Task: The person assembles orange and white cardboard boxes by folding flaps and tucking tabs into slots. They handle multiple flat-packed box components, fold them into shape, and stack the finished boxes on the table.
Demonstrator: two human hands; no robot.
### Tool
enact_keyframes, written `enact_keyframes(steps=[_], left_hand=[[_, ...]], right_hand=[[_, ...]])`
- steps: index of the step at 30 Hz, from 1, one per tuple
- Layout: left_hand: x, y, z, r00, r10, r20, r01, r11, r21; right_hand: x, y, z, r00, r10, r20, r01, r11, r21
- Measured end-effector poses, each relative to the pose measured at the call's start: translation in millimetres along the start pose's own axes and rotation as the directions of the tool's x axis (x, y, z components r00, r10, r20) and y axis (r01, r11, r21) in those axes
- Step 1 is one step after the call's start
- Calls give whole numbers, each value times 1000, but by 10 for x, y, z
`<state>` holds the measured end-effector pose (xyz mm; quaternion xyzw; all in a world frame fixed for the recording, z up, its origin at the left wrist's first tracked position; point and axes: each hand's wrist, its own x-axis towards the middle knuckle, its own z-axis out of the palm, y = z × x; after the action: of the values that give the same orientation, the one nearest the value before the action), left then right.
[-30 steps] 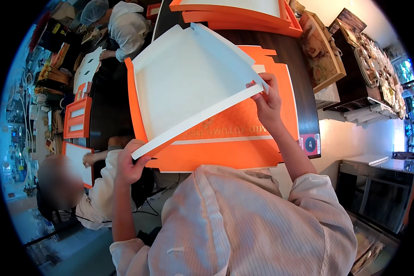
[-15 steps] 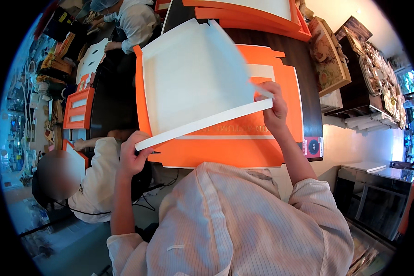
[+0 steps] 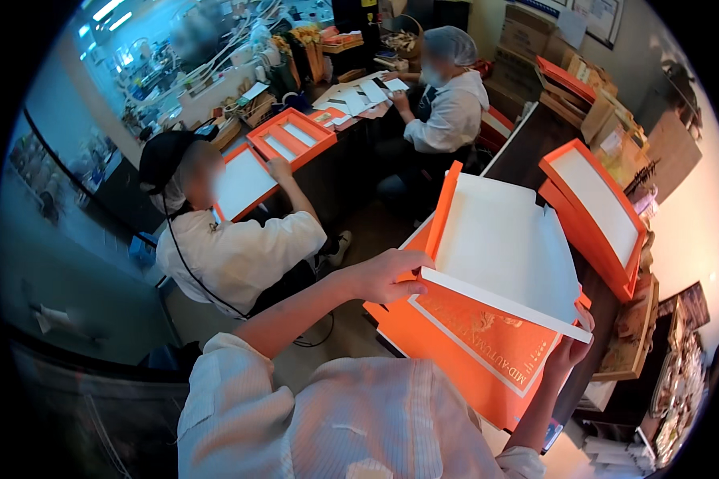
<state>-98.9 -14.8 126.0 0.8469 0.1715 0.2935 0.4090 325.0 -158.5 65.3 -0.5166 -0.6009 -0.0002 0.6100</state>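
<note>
Orange card with a white lining: that's the one part-folded tray point(image 3: 503, 223) getting handled, raised over the dark surface point(image 3: 527, 144) a bit right of centre. Clock times below are centred on that tray. Both hands are on it. Left hand point(image 3: 395, 275), between 8 and 9 o'clock, pinches the near left corner, fingers on the white rim and thumb below. Right hand point(image 3: 571, 347), about 5 o'clock, is curled round the near right corner.

Counting up: one flat orange panel point(image 3: 447, 351) with gold print underneath, roughly 7 o'clock. One stack of orange boxes point(image 3: 599, 211) between 2 and 3. Two co-workers: one in a dark cap point(image 3: 172, 156) near 9 with one white-lined tray point(image 3: 246, 184), and one in a hairnet point(image 3: 451, 45) near 11 by some white sheets point(image 3: 359, 97). One orange box with two long white panels point(image 3: 291, 137) sits around 10.

Hard to see: most of the flat panel is covered by the tray, part of the right hand is behind the rim, and I can't tell how many boxes are stacked. Those white sheets overlap too much to count. Tray's right side is murky.
</note>
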Motion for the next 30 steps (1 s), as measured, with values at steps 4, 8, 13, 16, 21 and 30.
enact_keyframes(steps=[4,8,13,16,21,30], left_hand=[[3,-33,12,999,13,-44,-13,1000,0],[-81,-270,7,998,37,-55,-35,999,36],[-183,-175,-149,992,82,-96,-88,995,-56],[-172,-228,-159,990,124,-68,-128,991,-48],[-36,-268,-133,995,94,-38,-97,989,-111],[-35,-275,-31,997,66,-29,-68,995,-74]], right_hand=[[-90,62,-45,999,-8,-45,12,996,94],[121,-385,-24,988,152,38,-146,982,-119],[332,-662,-118,947,-59,315,118,978,-170],[205,-606,-78,947,-116,301,155,982,-110],[10,-554,-64,964,-231,130,249,958,-143],[-496,-439,-96,991,117,61,-128,965,229]])
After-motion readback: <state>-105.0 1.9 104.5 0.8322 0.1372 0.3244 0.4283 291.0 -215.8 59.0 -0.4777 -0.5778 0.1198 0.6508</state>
